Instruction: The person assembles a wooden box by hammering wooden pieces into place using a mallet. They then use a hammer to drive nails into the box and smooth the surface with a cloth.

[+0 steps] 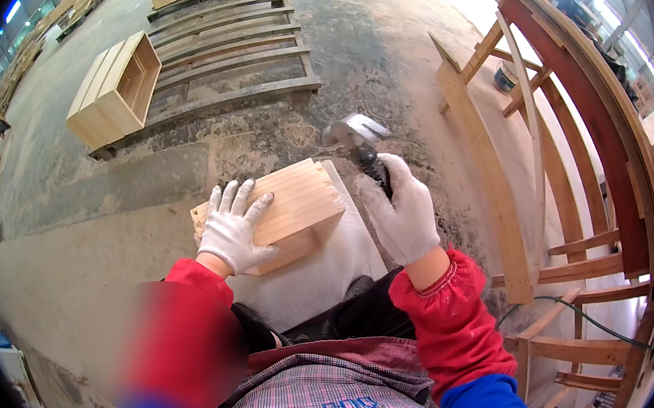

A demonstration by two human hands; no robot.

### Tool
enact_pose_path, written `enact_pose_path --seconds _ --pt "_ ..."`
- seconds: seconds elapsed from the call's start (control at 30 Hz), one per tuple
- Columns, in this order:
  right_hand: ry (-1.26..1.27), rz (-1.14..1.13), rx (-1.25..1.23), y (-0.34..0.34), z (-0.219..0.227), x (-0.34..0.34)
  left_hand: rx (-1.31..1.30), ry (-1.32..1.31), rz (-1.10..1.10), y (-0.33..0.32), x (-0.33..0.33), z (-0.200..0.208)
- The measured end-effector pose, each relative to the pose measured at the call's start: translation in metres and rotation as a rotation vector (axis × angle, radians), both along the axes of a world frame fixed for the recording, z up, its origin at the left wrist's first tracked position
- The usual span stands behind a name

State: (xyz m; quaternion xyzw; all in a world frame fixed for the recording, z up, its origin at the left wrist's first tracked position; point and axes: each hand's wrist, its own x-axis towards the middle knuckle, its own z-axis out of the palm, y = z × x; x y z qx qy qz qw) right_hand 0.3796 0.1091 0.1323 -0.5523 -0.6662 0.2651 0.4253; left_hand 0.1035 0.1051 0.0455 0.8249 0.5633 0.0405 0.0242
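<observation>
Wooden box (295,201) sits on pale slab (340,265). My hands are apart: left hand (236,230) lies on box, fingers spread; right hand (402,212) grips raised hammer (359,137). I should press box steady, leave left fingers well clear of hammer, tap straight and light.

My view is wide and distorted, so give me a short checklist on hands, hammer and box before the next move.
1. Box steadied: ok; the left hand lies spread on the wooden box.
2. Hammer held: ok; the right hand grips the hammer.
3. Left hand clear of the hammer head: ok; the head is raised, apart from it.
4. Box supported: ok; it rests on a pale slab.
5. Gloves on: ok, both hands.
6. Corner joints tight: cannot tell; too small.
</observation>
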Motion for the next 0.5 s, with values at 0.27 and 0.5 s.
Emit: enact_pose_path --seconds 0.27,0.5 --pt "-0.371 0.027 -0.203 0.022 -0.039 0.014 -0.003 0.011 -0.003 -0.002 0.002 0.003" --pt "0.159 -0.048 0.178 -0.005 -0.055 0.004 0.004 -0.027 -0.014 0.002 0.005 0.000"
